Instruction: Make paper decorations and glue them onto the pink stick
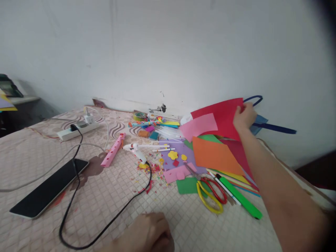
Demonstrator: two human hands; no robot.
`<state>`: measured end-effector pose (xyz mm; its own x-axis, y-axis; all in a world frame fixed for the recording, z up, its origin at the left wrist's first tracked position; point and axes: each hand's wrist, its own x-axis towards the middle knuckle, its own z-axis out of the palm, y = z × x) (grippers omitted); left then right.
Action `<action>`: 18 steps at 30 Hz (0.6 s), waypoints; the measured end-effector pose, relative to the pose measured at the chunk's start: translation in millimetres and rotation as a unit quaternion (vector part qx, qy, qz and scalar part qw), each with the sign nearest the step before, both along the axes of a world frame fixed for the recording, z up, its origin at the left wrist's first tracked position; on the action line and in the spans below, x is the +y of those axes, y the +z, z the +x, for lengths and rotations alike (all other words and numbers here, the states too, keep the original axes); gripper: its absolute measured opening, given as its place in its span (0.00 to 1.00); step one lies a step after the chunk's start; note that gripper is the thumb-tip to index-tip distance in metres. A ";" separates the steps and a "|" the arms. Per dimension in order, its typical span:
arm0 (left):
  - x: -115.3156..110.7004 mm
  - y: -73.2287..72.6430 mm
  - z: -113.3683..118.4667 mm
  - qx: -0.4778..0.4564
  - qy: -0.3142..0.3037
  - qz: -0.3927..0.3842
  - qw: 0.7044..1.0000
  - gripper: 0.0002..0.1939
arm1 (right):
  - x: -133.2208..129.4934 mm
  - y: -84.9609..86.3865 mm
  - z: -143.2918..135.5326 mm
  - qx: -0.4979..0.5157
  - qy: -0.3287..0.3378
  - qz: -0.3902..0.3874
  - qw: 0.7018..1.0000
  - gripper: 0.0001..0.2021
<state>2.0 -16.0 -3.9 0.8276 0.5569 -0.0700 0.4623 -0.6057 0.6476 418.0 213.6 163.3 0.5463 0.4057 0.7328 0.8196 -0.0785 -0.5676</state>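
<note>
My right hand (pixel 244 116) is closed on the upper right corner of a red sheet (pixel 225 117), lifting it off the pile. Dark blue strips (pixel 278 128) and a blue piece (pixel 258 124) are just beyond that hand. A pink sheet (pixel 199 126) leans against the red one, and an orange sheet (pixel 216 155) lies in front. Low in the view, my left hand (pixel 149 232) rests curled on the tablecloth; its fingertips are tucked under, and anything inside is hidden.
A white glue gun (pixel 136 152) with a black cord lies mid-table near paper scraps. Scissors (pixel 210 199) and a green marker (pixel 240 196) lie nearer. At left are a dark tablet (pixel 49 189) and a power strip (pixel 78 131).
</note>
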 end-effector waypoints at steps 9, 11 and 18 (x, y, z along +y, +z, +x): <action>-1.7 10.1 -5.0 -0.053 0.026 -0.017 0.998 0.07 | -92.0 -49.9 19.9 0.365 0.087 0.076 0.924 0.05; -1.2 11.9 -6.2 -0.065 0.024 -0.023 0.997 0.07 | -115.6 -65.5 17.9 0.423 0.111 0.093 0.895 0.07; 4.4 25.7 -19.3 -0.106 0.114 -0.004 0.988 0.09 | -194.0 -133.6 -16.3 0.594 0.169 0.057 0.784 0.06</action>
<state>-17.3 -11.6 21.8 0.6776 0.7304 0.0860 0.4399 -0.4962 0.7486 401.7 19.7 29.7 0.7462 0.6435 -0.1708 -0.3310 0.1360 -0.9338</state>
